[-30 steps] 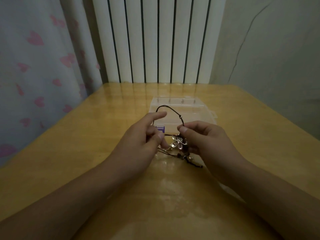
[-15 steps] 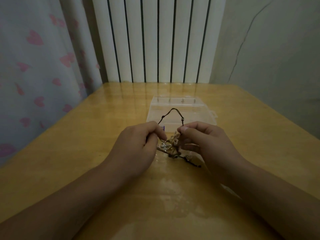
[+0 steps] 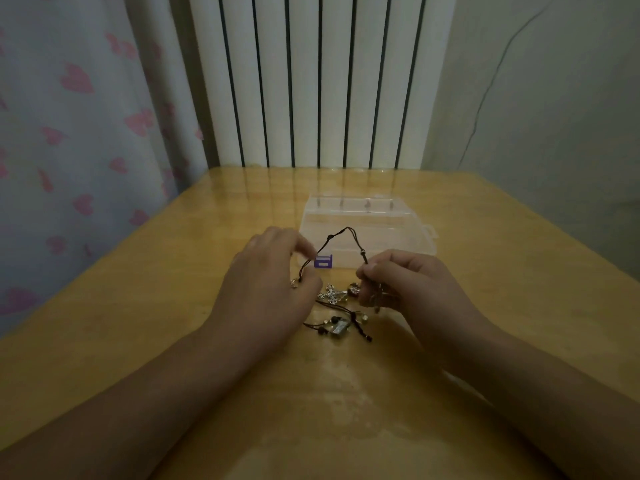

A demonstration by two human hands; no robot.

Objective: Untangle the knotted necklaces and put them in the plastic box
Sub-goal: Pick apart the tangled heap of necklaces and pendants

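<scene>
While the plastic box (image 3: 367, 233) sits closed on the table (image 3: 138, 306) beyond the hands, the necklaces (image 3: 337, 308) lie in a knotted heap between them, so I judge the untangling barely begun and nothing boxed. From the head view, 1 dark cord (image 3: 341, 237) arches up between both hands: the left hand (image 3: 266, 289) pinches its near end with curled fingers, and the right hand (image 3: 412, 285) grips the other end, thumb against forefinger, both wrists hovering low.

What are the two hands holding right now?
Left hand: fingers curled, pinching the thin dark necklace cord.
Right hand: pinching the same cord below its small bead.
</scene>
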